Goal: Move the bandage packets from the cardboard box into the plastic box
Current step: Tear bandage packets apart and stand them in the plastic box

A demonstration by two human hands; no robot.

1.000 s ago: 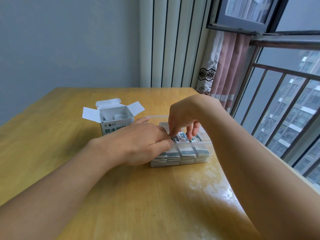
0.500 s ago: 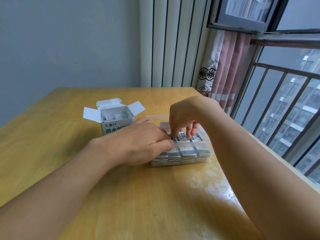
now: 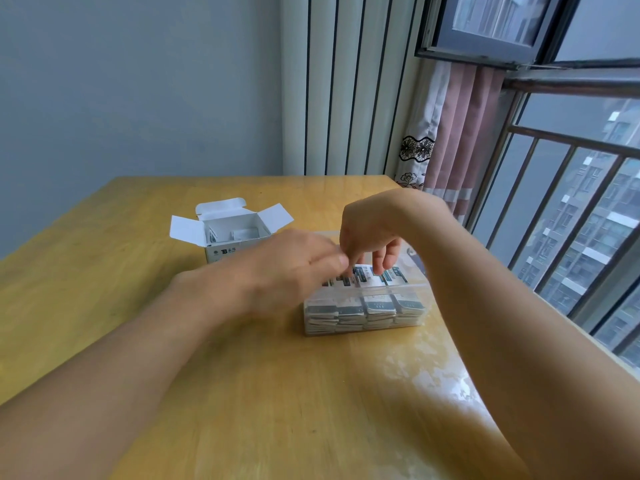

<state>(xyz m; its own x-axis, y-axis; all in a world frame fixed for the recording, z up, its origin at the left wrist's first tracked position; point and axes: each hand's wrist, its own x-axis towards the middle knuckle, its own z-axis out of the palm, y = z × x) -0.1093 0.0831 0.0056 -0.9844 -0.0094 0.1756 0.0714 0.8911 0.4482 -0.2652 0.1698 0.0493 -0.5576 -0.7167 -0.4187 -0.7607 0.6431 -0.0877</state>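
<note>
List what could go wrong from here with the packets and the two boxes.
1. The plastic box looks nearly full: stacks reach its rim, so packets on top may slide off or stop a lid closing.
2. Both hands crowd the same spot; the left hand is blurred, and the right hand fingers press the top row, so a stack may be knocked askew.
3. The cardboard box still holds a few packets, easy to overlook.
</note>
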